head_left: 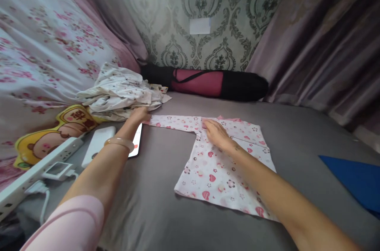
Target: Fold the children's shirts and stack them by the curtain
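Observation:
A small white shirt (204, 172) printed with pink hearts and flowers lies spread on the grey bed sheet. Its left-side sleeve (175, 122) is stretched out straight. At that sleeve's pink cuff, my left hand (141, 115) is closed on the fabric, its fingertips partly hidden. My right hand (218, 134) rests on the shirt near the shoulder, fingers bent together on a pink edge of cloth. On the shirt's other side, a layer of fabric lies folded over the body. A lit phone (135, 144) sits beneath my left wrist, partly covered by it.
Crumpled white clothes (118, 88) are heaped at the back left, by a yellow cartoon pillow (47, 142). A white power strip (38, 172) and a white box-like device (99, 144) lie left. A black-and-red long bag (204, 82) lies along the wall; a blue item (353, 179) is right.

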`<state>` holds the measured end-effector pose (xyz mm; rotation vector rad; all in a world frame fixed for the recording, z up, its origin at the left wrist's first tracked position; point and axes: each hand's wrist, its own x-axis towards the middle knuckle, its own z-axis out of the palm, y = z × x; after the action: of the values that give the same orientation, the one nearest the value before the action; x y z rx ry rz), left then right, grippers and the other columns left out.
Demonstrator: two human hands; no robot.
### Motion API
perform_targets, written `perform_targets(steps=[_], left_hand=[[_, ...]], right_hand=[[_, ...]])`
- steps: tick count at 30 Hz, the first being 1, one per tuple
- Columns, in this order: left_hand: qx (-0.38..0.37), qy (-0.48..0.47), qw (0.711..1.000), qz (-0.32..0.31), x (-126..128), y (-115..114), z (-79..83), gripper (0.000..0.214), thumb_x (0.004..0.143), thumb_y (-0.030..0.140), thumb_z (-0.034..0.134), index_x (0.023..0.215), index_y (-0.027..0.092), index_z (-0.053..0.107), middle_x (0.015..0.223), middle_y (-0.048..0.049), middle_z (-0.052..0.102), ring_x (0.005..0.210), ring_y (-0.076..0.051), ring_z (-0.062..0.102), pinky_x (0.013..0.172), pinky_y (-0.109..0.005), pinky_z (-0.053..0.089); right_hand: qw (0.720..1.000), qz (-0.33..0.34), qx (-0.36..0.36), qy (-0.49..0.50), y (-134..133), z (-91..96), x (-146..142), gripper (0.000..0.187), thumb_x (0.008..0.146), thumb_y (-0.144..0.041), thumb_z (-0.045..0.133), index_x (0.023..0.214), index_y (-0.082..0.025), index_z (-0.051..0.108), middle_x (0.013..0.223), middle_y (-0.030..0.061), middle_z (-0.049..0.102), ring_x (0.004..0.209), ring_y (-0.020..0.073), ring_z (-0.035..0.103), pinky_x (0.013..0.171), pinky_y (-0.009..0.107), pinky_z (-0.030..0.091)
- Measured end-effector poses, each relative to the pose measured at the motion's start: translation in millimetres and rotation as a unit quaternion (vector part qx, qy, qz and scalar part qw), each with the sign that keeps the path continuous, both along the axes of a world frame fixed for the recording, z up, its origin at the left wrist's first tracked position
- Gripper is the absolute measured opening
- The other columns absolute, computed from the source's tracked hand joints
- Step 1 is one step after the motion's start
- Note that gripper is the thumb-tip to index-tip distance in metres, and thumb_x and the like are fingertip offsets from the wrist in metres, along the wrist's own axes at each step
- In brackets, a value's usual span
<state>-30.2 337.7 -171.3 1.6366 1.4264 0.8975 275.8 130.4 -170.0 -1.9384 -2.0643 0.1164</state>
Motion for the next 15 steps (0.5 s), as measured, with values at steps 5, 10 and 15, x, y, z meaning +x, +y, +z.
perform_targets(steps=[5, 10, 15], left_hand=[[-0.029, 0.100, 0.992, 0.075, -2, 6, 3.4, 0.031, 0.051, 0.031, 0.075, 0.045, 0.022, 0.046, 0.060, -0.0094, 0.063, 0.100, -0.037, 0.064, 0.078, -0.032, 0.052], [-0.094, 0.100, 0.990, 0.041, -2, 3, 8.1, 0.023, 0.043, 0.017, 0.075, 0.045, 0.022, 0.053, 0.040, 0.0007, 0.049, 0.060, -0.027, 0.064, 0.049, -0.024, 0.045], [-0.107, -0.001, 0.994, 0.023, -2, 2, 15.7, 0.026, 0.041, 0.010, 0.077, 0.049, 0.019, 0.054, 0.039, 0.0026, 0.049, 0.036, -0.014, 0.046, 0.036, -0.022, 0.031]], right_hand=[[0.998, -0.042, -0.040, -0.030, 36, -8.3, -9, 0.041, 0.090, -0.007, 0.034, 0.122, -0.012, 0.058, 0.127, 0.0142, 0.058, 0.121, 0.0234, 0.048, 0.103, 0.032, 0.033], [0.996, -0.050, -0.071, -0.015, 48, -21.2, -17, 0.048, 0.096, -0.022, 0.030, 0.138, -0.001, 0.041, 0.145, 0.0214, 0.039, 0.136, 0.0297, 0.030, 0.111, 0.041, 0.021], [0.994, -0.074, -0.080, 0.023, 46, -30.4, -20, 0.058, 0.098, -0.035, 0.024, 0.145, -0.001, 0.030, 0.154, 0.0182, 0.026, 0.143, 0.0289, 0.018, 0.115, 0.042, 0.012]])
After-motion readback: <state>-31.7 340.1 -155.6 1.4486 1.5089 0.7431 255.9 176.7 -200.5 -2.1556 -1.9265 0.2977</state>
